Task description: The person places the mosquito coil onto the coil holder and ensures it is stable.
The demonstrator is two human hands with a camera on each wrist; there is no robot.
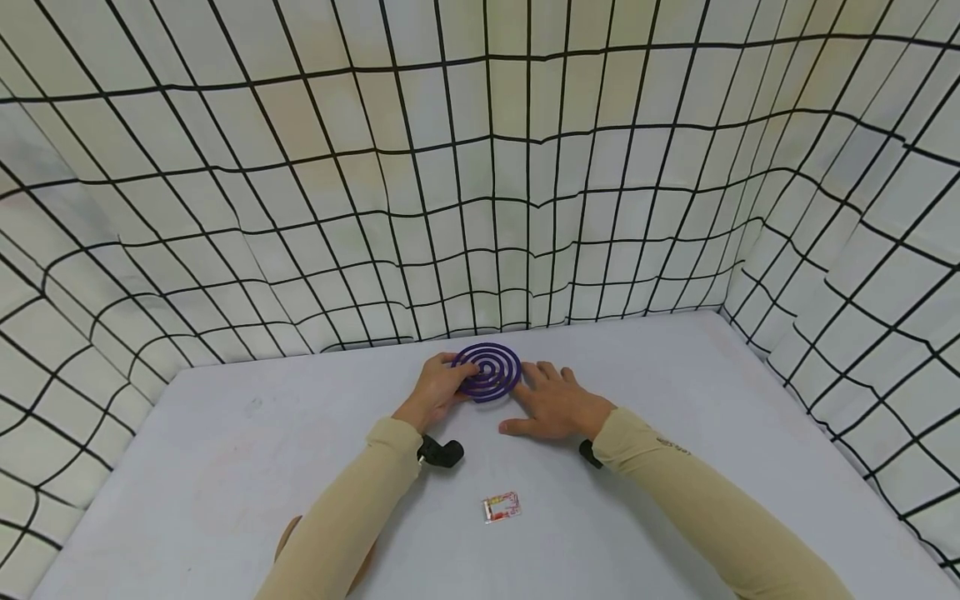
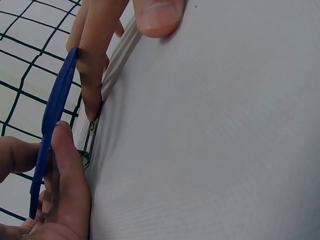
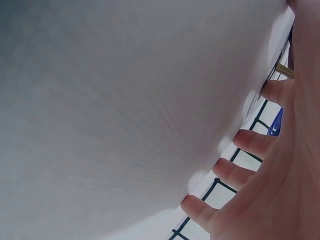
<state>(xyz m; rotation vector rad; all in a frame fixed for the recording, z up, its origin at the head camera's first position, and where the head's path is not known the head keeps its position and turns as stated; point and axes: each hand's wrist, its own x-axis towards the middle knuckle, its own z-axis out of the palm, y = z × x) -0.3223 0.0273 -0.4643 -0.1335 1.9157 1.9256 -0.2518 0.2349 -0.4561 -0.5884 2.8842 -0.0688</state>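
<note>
My left hand [image 1: 438,385] pinches a purple-blue spiral mosquito coil [image 1: 487,372] between thumb and fingers, near the table's far edge. In the left wrist view the coil [image 2: 56,105] appears edge-on, tilted up off the white surface. My right hand [image 1: 553,402] lies spread to the right of the coil, its fingertips on the table and its index finger overlapping the coil's edge in the head view. Under that finger, a thin bent metal piece [image 2: 89,145] shows on the table in the left wrist view. A narrow gold-coloured strip [image 3: 285,70] sits by the right fingers [image 3: 252,143].
A small red-and-white packet [image 1: 502,507] lies on the white table [image 1: 600,533] between the forearms. Something brown and rounded [image 1: 287,537] is partly hidden by the left sleeve. Black netting [image 1: 487,200] over white cloth rises behind the table and at both sides.
</note>
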